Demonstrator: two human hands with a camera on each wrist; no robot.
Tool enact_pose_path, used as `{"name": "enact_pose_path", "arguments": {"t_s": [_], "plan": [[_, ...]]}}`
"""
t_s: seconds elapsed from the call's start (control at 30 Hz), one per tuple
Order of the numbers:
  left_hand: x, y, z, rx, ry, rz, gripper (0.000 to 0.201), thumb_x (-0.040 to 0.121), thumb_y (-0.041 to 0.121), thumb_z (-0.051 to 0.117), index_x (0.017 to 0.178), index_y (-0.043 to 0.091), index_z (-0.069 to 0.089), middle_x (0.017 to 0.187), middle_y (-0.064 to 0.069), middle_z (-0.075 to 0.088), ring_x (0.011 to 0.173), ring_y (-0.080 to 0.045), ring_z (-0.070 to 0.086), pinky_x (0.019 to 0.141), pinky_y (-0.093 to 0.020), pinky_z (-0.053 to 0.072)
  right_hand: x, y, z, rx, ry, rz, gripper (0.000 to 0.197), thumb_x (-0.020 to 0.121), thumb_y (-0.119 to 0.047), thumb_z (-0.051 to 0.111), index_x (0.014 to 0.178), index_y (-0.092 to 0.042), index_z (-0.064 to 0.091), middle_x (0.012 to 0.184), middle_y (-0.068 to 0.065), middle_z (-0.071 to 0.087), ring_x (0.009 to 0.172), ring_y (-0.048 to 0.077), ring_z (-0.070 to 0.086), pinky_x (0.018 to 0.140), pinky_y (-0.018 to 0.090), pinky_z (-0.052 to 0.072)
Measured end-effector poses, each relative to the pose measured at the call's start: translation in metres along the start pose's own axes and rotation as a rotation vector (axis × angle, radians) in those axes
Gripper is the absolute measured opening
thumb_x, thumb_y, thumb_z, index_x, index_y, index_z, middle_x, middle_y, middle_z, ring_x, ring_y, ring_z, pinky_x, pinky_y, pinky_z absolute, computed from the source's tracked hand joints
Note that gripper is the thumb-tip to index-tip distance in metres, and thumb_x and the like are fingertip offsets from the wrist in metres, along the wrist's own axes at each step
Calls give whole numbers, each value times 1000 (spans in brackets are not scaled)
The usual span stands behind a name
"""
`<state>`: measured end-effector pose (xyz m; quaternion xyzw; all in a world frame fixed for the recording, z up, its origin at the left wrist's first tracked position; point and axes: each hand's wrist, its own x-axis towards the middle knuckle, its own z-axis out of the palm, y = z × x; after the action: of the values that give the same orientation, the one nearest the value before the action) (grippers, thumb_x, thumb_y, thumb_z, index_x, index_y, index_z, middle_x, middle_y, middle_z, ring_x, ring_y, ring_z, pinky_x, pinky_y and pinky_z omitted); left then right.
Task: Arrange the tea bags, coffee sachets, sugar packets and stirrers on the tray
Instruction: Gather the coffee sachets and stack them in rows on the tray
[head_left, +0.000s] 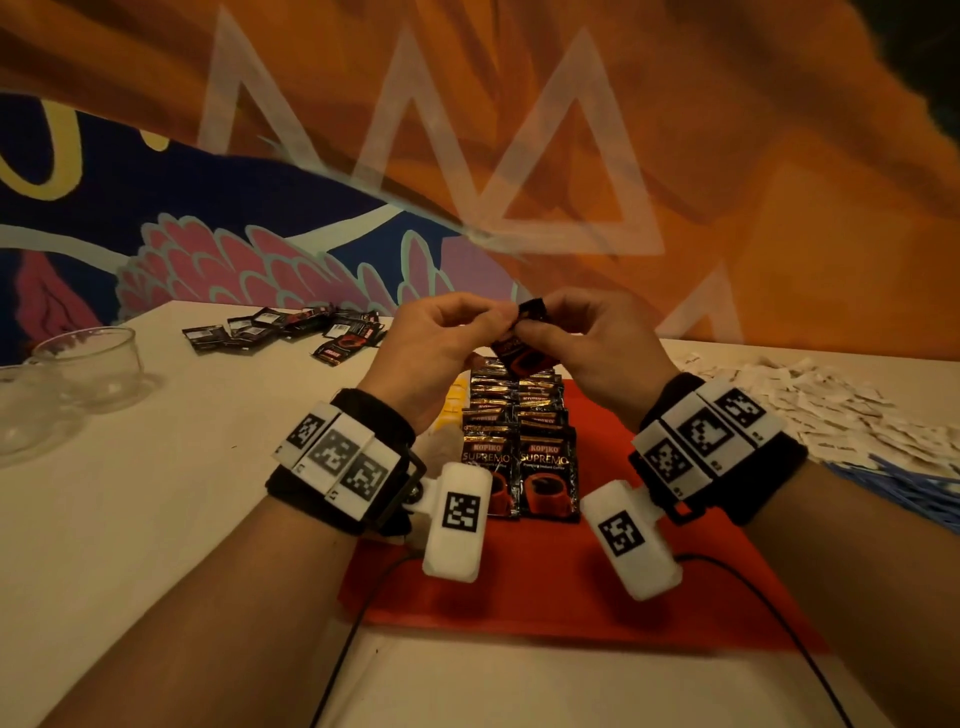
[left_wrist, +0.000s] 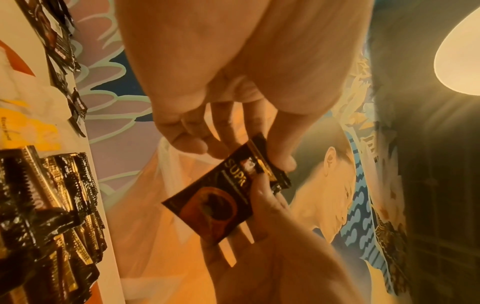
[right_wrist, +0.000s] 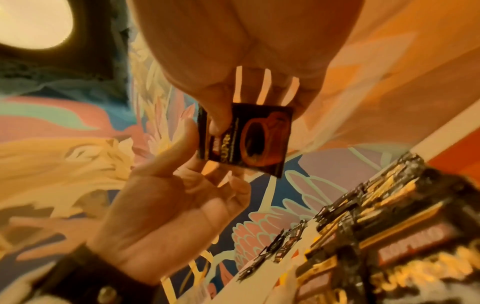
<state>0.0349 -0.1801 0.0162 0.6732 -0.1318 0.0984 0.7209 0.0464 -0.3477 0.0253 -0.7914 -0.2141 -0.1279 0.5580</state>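
Observation:
Both hands are raised over the red tray (head_left: 571, 587), together holding one black coffee sachet (head_left: 522, 345). My left hand (head_left: 498, 319) pinches its top edge and my right hand (head_left: 535, 330) pinches it beside that. In the left wrist view the sachet (left_wrist: 215, 205) hangs tilted between the two hands; the right wrist view shows its printed cup side (right_wrist: 254, 142). Two overlapping rows of coffee sachets (head_left: 519, 441) lie on the tray beneath. Yellow tea bags (head_left: 452, 405) sit to their left, partly hidden by my left wrist.
Loose coffee sachets (head_left: 291, 332) lie scattered at the table's far left. A heap of white sugar packets (head_left: 810, 410) and blue stirrers (head_left: 909, 488) lie to the right of the tray. Two glass bowls (head_left: 88, 364) stand at the left edge. A painted wall rises behind.

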Motion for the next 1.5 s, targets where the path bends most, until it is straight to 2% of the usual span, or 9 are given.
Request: {"name": "enact_pose_path", "arguments": {"t_s": [0.1,0.27,0.43,0.57,0.77,0.9,1.03,1.23,1.5], "plan": [[0,1,-1,-53,45,-29,19,96,14,60,79,11,67,73,5,69,67,-5,65,61,-20,50,-1,4,-3,-261,-50,-1,8,85,-21,76,84,-29,74,87,-5,74,85,12,68,83,36,55],[1,-1,7,-37,23,-69,25,102,14,51,79,8,60,77,-4,62,62,-5,62,56,-16,49,-3,3,-6,-391,6,-8,6,82,-24,78,88,-25,79,60,-15,60,56,6,47,58,22,36],[0,-2,9,-14,31,-60,6,103,8,49,100,10,55,77,-6,63,58,-11,66,52,-25,55,-6,0,-1,-386,-36,-51,11,80,-21,80,91,-22,80,83,-9,75,61,0,54,62,20,39],[0,3,7,-76,45,-19,3,100,15,55,102,12,55,90,-8,65,69,-10,70,60,-24,58,-4,-1,-3,-325,-8,-28,8,80,-17,80,83,-24,79,78,-10,74,78,13,68,78,38,55],[2,-1,3,34,39,24,10,96,9,62,99,15,55,71,-10,62,78,-30,67,69,-39,58,-8,6,-5,-288,-77,-10,10,76,-16,83,85,-18,79,81,-2,76,81,16,72,83,48,57],[2,-4,3,109,63,-20,17,92,12,69,102,14,56,64,-3,66,73,-25,69,71,-42,59,-10,6,-5,-275,-135,109,7,76,-20,84,78,-19,78,76,-3,75,76,14,71,78,41,58],[6,-3,-5,108,68,-119,20,92,21,70,106,11,60,98,-9,68,84,-18,66,75,-38,60,-16,5,-6,-392,-274,321,9,78,-21,82,76,-18,74,71,1,71,69,15,64,71,39,55],[11,3,-27,-132,160,-201,9,97,26,63,97,18,60,83,2,63,73,-12,59,65,-27,48,-37,6,10,-389,-499,575,13,87,-10,73,77,-11,64,69,4,71,74,18,68,73,33,57],[14,-4,-41,-287,247,-317,20,95,26,65,113,17,62,84,3,61,69,-10,55,58,-22,48,-44,10,28,-329,-515,695,16,89,-10,71,80,-9,57,67,9,72,58,13,67,51,23,51]]}}
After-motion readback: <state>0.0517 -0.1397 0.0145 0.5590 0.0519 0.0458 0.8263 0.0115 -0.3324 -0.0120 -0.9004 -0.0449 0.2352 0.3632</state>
